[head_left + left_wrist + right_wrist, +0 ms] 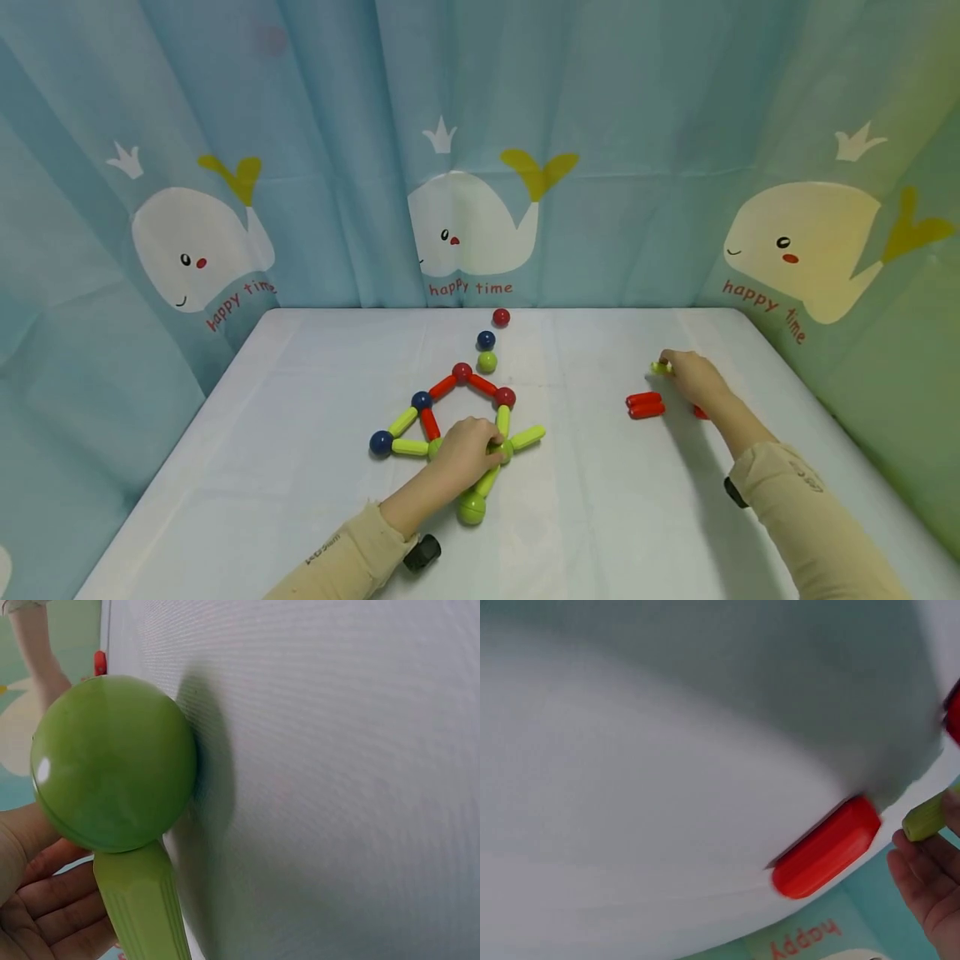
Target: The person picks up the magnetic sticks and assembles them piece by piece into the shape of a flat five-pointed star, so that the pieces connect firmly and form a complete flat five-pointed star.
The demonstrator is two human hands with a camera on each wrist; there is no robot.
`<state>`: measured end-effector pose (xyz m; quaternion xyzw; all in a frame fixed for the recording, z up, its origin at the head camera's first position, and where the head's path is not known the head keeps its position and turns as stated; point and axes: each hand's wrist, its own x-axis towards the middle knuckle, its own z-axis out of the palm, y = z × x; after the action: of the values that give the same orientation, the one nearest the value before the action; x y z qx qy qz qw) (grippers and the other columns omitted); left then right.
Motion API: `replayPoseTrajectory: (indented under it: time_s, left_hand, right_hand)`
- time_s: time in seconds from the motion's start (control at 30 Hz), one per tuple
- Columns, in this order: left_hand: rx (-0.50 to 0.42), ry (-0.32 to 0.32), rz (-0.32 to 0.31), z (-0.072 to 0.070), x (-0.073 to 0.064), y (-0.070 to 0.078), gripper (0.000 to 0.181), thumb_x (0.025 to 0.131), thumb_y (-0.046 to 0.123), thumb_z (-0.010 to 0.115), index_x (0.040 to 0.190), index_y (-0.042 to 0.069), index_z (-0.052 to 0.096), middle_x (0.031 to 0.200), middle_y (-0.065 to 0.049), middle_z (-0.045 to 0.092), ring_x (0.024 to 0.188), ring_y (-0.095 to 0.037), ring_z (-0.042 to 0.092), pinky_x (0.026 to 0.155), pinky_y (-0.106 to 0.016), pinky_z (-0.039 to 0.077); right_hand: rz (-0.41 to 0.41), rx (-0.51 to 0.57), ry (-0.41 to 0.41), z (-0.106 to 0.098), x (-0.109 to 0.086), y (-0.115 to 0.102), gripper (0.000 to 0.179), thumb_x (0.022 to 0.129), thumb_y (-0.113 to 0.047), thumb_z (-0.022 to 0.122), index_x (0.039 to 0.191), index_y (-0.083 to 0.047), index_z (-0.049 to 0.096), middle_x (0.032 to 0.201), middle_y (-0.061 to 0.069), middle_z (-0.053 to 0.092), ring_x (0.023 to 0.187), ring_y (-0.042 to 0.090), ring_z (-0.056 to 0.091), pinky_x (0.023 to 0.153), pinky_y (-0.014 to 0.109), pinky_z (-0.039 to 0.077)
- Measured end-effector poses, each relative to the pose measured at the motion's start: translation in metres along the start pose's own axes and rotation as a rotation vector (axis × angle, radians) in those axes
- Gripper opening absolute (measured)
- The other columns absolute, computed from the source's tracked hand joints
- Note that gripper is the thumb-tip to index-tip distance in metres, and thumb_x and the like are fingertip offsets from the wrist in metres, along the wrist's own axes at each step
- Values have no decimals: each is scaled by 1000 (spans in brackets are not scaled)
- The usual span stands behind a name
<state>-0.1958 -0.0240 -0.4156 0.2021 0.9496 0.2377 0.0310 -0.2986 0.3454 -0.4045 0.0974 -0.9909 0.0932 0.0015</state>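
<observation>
My left hand [467,454] is at a flat figure of magnetic rods and balls, thumb and fingertips pinching a green ball [502,451]. Green rods spread from that ball; one leads to the nearest green ball [472,507], which looms large in the left wrist view beside the fingers [71,907]. Part of the figure is hidden beneath this hand. Over on the right side, my right hand [696,380] pinches a short green rod [660,367] between thumb and fingers. The rod's end [924,819] shows in the right wrist view.
Two red rods [645,405] lie side by side left of the right forearm, and another red rod [701,412] is partly covered by it. Behind the figure sit loose green [487,362], blue [486,340] and red [501,317] balls. A curtain [337,167] closes off the table's back.
</observation>
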Motion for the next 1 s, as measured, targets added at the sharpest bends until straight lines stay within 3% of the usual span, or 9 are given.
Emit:
replayPoseTrajectory:
  time_s: [0.47, 0.7, 1.0]
  left_hand:
    - [-6, -1, -14, 0, 0, 1, 18, 80, 16, 75, 95, 7, 73, 90, -1, 71, 77, -8, 59, 69, -21, 49]
    - [7, 1, -8, 2, -1, 0, 18, 80, 16, 75, 95, 7, 73, 90, -1, 71, 76, -8, 59, 68, -20, 49]
    - [6, -5, -13, 1, 0, 0, 19, 80, 16, 74, 97, 7, 73, 92, -2, 72, 78, -9, 60, 70, -21, 50]
  right_hand:
    - [-67, 111, 50, -2, 10, -41, 25, 88, -1, 60, 109, 12, 57, 100, 30, 64, 89, 41, 61, 82, 52, 50]
    - [-122, 174, 151, 4, 11, -62, 24, 87, -2, 63, 107, 10, 59, 96, 28, 66, 82, 36, 63, 74, 47, 53]
    - [-233, 210, 184, 15, 10, -102, 22, 85, 0, 65, 105, 10, 63, 93, 23, 67, 78, 29, 62, 69, 42, 52]
